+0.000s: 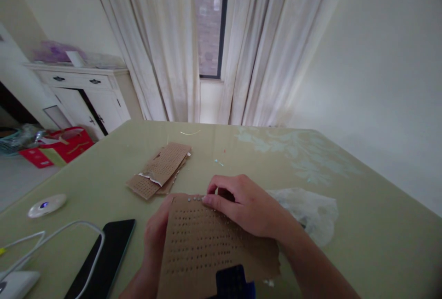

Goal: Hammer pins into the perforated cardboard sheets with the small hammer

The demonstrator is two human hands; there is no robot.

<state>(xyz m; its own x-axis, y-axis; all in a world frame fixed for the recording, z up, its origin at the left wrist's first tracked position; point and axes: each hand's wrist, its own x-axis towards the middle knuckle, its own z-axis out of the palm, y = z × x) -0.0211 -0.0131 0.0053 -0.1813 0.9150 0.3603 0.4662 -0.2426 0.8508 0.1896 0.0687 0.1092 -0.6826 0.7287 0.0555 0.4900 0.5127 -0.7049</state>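
The green table point(362, 225) carries everything. On its near side, close to the person, is the perforated cardboard sheet point(203, 248), and everything else is placed from it.

The sheet's long axis runs from the person toward the curtains, with its narrower top edge pointing away. The rows of holes run across it.

The right hand point(248, 209) lies over the sheet's top right corner. Its fingers point(217, 203) are curled, with the tips pressed close together on the top edge. I cannot tell whether they pinch anything.

The left hand point(155, 237) clasps the sheet's left edge, with the fingers hidden behind the card.

- **Right of the sheet:** a crumpled clear plastic bag point(311, 211).
- **Left of the sheet:** a dark phone point(103, 257), with a white cable point(51, 237) looping over it.
- **Beyond the sheet, to the left:** a stack of torn perforated pieces point(160, 170).
- **At the sheet's near edge:** a blue gridded piece point(235, 283).
- **On the top edge:** a short row of tiny pale studs point(194, 199), just left of the right fingertips.

To do this well, I judge, the left hand should keep the sheet firm. The right fingertips should work one hole at a time along the row, pressing straight down so the thin card does not buckle.
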